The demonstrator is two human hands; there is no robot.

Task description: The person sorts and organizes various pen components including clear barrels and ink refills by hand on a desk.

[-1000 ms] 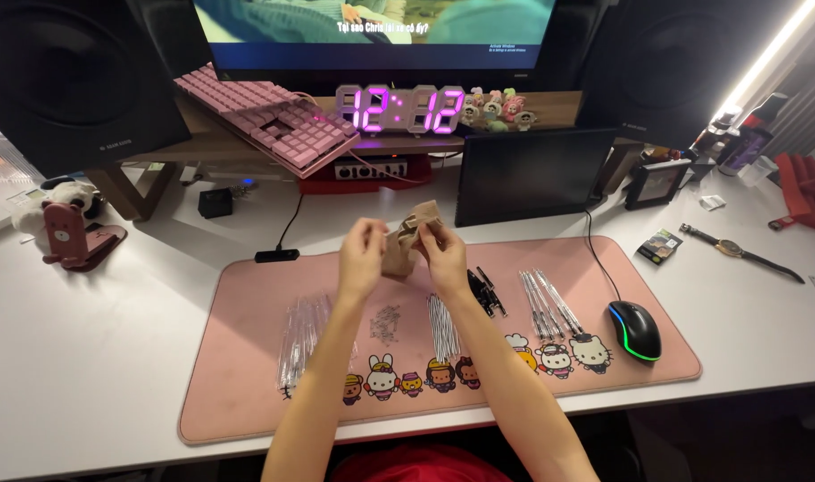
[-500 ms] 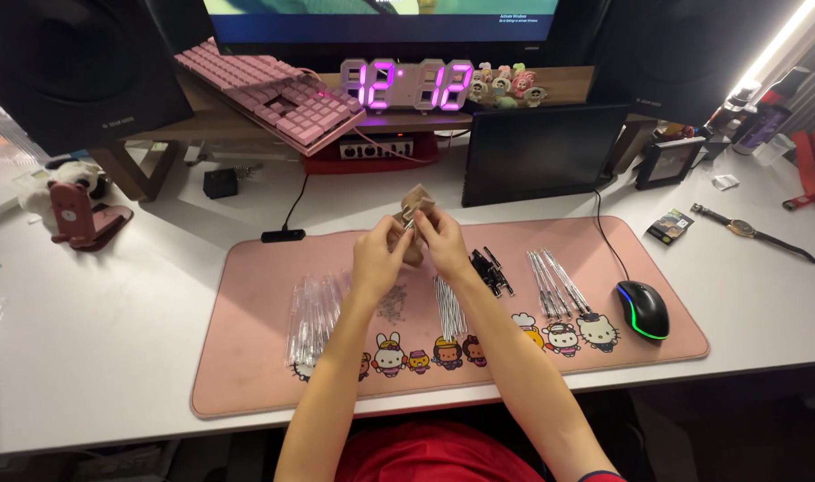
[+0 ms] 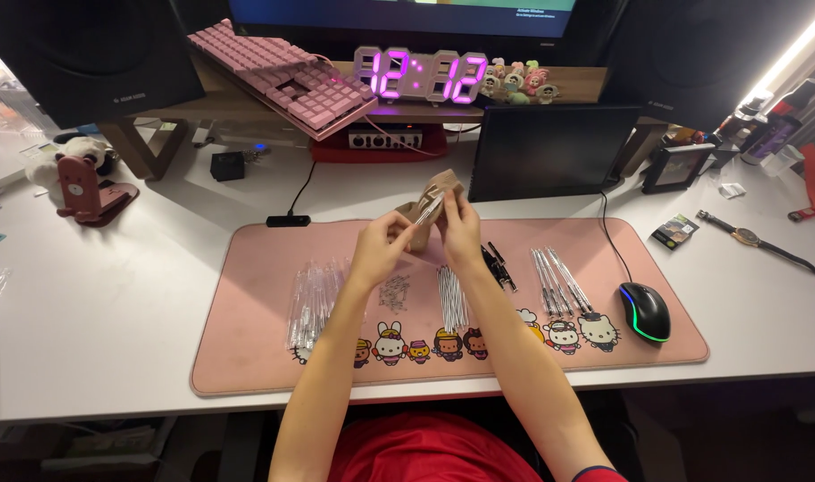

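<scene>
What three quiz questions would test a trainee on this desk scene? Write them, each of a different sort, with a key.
1. True or false: both hands, the left hand and the right hand, are raised above the pink desk mat with a small tan paper packet between them.
2. Which thing lies at the right end of the mat? A) black mouse B) wristwatch C) pink keyboard
3. Fill in: the row of clear sleeves lies to the ___ of the person's left forearm.

Key: 1 true; 2 A; 3 left.
</scene>
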